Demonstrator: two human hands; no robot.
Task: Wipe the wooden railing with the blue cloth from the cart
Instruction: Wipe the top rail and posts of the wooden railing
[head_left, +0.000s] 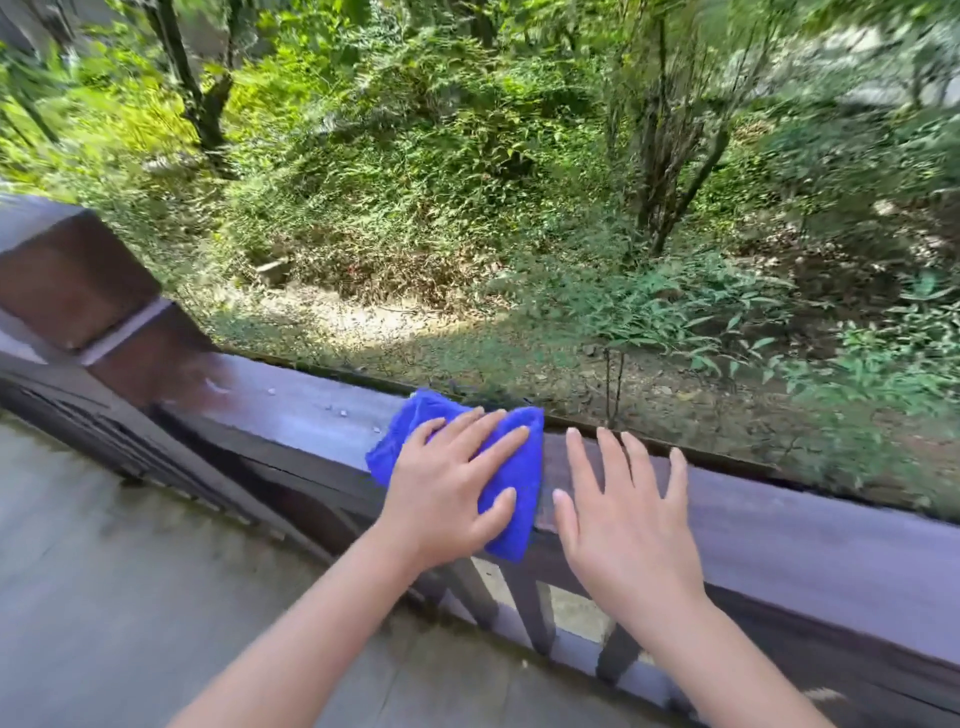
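A bright blue cloth (511, 499) lies folded on the flat top of the dark wooden railing (810, 540), which runs from the left post down to the right. My left hand (447, 488) presses flat on the cloth, fingers spread over it. My right hand (623, 514) rests flat on the bare railing top just to the right of the cloth, fingers apart and holding nothing. The cloth's lower edge hangs over the railing's near side. The cart is out of view.
A thick square wooden post (67, 280) stands at the railing's left end. Small pale crumbs (343, 413) lie on the railing left of the cloth. Grey paved floor (130, 597) lies below on my side; beyond the railing the ground drops to bushes and trees.
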